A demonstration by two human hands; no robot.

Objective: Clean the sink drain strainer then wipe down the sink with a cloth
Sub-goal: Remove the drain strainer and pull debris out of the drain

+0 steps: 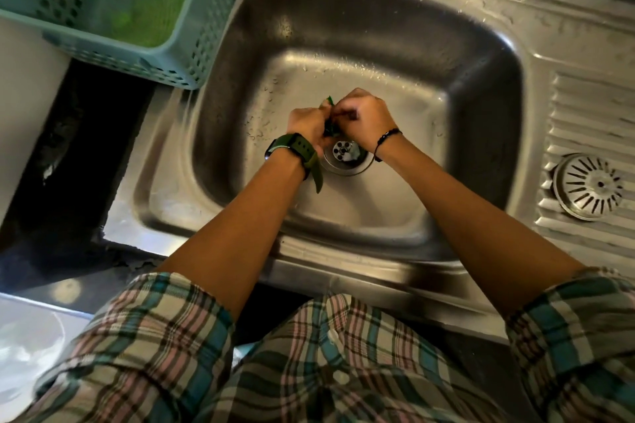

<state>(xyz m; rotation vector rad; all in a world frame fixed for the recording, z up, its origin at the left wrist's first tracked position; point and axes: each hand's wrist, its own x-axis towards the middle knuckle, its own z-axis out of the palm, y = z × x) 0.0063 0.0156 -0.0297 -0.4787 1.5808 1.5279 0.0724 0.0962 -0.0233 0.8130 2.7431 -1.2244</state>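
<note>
Both hands meet low in the steel sink basin [395, 55], just above the open drain [347, 156]. My left hand [307, 125] and my right hand [364, 117] are closed together around a small dark green cloth [329, 102]; only its tips show between the fingers. The round metal strainer [591, 185] lies out of the drain, on the ribbed drainboard at the right. Water drops dot the basin floor.
A pale green perforated plastic basket [113, 7] with something bright green inside stands at the sink's upper left corner. A dark countertop [51, 182] runs along the left. The ribbed drainboard [591, 106] fills the right side.
</note>
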